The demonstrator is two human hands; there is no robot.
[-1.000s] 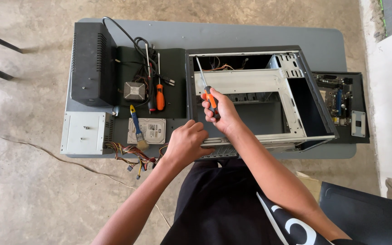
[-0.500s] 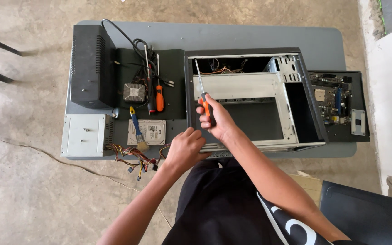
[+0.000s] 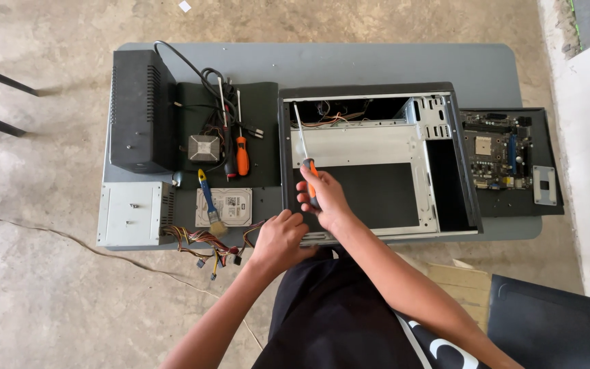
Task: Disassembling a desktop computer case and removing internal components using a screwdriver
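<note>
The open computer case (image 3: 377, 164) lies flat on the grey surface (image 3: 390, 65), my left hand (image 3: 278, 239) gripping its near edge. My right hand (image 3: 322, 198) is closed around the orange-handled screwdriver (image 3: 303, 150), its shaft reaching toward the back corner. If the tip slips, I reckon it could snag the wires (image 3: 326, 119) there.

I see an improvised repair spot, probably outdoors or in a garage: a grey folding table (image 3: 377, 65) stands on a bare, stained concrete floor (image 3: 35, 301). An opened computer case (image 3: 377, 164), a motherboard (image 3: 503, 150) and loose screwdrivers (image 3: 240, 147) lie along its edges.
</note>
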